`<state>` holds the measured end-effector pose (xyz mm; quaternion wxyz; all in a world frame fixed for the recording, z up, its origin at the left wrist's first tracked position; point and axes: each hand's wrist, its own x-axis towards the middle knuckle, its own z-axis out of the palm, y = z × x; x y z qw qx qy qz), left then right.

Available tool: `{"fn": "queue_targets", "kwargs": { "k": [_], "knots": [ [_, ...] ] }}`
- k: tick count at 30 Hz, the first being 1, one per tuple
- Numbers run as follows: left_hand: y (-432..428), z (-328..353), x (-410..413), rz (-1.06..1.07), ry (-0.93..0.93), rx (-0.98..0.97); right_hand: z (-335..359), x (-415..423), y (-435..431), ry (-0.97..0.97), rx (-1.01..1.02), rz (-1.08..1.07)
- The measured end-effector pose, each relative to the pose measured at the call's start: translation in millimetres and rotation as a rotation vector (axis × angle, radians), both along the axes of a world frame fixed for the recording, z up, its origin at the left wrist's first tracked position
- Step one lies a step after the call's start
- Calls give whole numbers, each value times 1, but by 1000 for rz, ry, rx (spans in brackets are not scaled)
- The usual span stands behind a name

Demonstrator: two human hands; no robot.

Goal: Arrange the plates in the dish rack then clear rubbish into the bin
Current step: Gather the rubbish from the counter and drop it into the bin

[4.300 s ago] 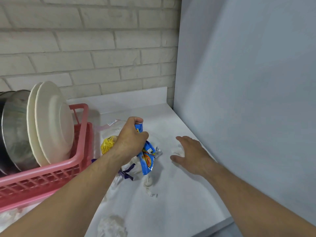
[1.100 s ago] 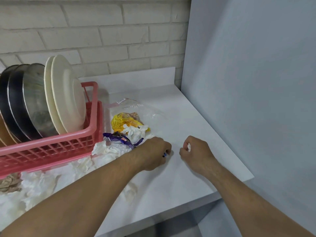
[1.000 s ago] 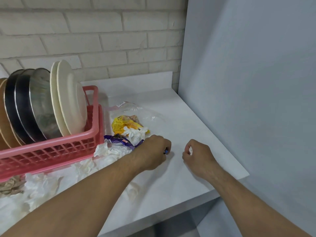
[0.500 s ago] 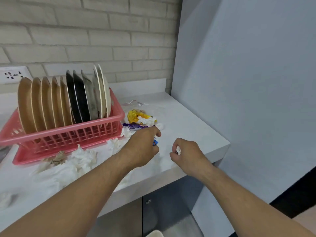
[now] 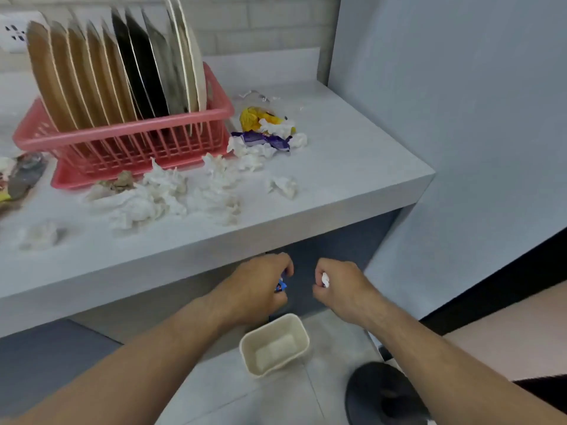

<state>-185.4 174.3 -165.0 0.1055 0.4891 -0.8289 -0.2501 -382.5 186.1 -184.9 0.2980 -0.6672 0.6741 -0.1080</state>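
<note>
Blue wrapper (image 5: pixel 280 286) peeks out from the left hand (image 5: pixel 257 289), whose fingers are curled tight round it so that only a small corner shows. The right hand (image 5: pixel 343 286) is also fisted, its fingers and thumb closed on a scrap of white tissue (image 5: pixel 325 279) that sticks out by the thumb. Both hands hang side by side, apart from each other, well below and to the right of the pink dish rack (image 5: pixel 138 139), past the front edge of the counter (image 5: pixel 352 167) it stands on.

Further below the rack, on the floor, sits the cream bin (image 5: pixel 304 331), mouth up, its long axis running from lower left to upper right; something pale lies inside. A dark round object (image 5: pixel 383 391), too blurred to name, lies on the floor to the bin's right.

Just beside the rack's right end are a yellow wrapper (image 5: pixel 251 118) and a purple wrapper (image 5: pixel 260 139) among tissue. Crumpled tissues (image 5: pixel 159 191) lie along the rack's front, with one loose wad (image 5: pixel 283 185) off towards its right. More wrappers (image 5: pixel 21 176) lie at its left end.

In the rack the plates (image 5: pixel 101 75) stand on edge in one row along its long axis, left to right, tops leaning left: brown at the left, black and steel next, cream at the right end.
</note>
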Motion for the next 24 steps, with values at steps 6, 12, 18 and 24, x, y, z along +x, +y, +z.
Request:
{"fn": "queue_targets", "kwargs": {
  "k": [6, 12, 18, 24],
  "knots": [
    [29, -143, -16, 150, -157, 184, -124, -21, 33, 30, 107, 52],
    [27, -293, -13, 197, -189, 274, -266, -24, 40, -6, 257, 77],
    [15, -444, -2, 229, -231, 389, -396, -23, 38, 21, 369, 74],
    [-14, -542, -3, 245, -228, 327, -472, -19, 24, 28, 375, 42]
  ]
}}
